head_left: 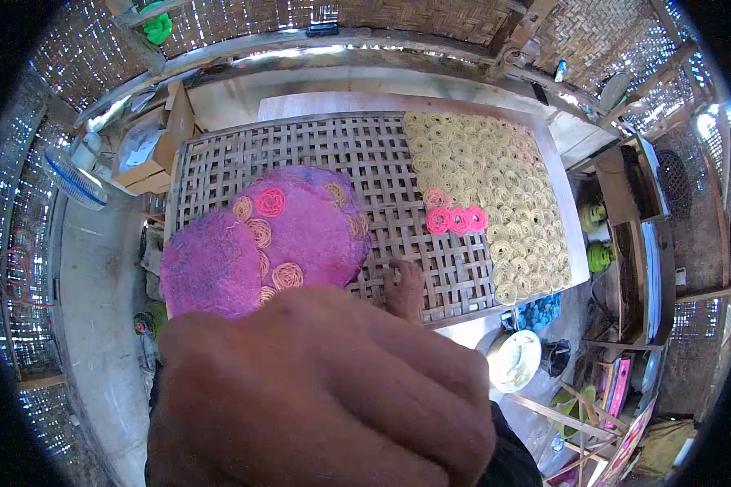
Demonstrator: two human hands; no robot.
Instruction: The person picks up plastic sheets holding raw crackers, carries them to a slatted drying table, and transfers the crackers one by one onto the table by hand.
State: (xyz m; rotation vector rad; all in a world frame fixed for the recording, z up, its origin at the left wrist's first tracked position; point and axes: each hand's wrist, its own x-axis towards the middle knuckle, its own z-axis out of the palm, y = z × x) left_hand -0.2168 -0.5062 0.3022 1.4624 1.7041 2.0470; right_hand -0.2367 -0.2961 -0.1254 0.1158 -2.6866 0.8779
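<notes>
Two hands at a woven panel of coiled rosettes

A flat lattice panel [292, 138] lies crosswise ahead of the wearer, on a pale board [575, 258] that shows beyond its far and right edges. The broad, level weave seems to serve as a support, keeping the small pieces side by side.

On its right part, cream rosettes [508, 231] sit packed edge to edge in rows, probably so that they stay neat and flat. Three bright pink rosettes [459, 220] form a short row against the block's left side, with a paler pink rosette [437, 197] just beyond them. On the left part, purple sheets [309, 207] with rounded outlines overlap. They carry tan rosettes [287, 276] and one pink rosette [270, 201]; whether these are fixed or loose, I cannot tell.

The left hand [325, 381], judged by its angle, looms very near the camera and hides much of the near side. Its fingers bend inward, knuckles forward; the fingertips are out of sight, so I cannot tell what it grips or touches. The right hand [406, 288], small behind it, is at the panel's near edge, between the purple sheets and the cream rosettes. How far its fingers open, and whether it holds anything, is unclear.
</notes>
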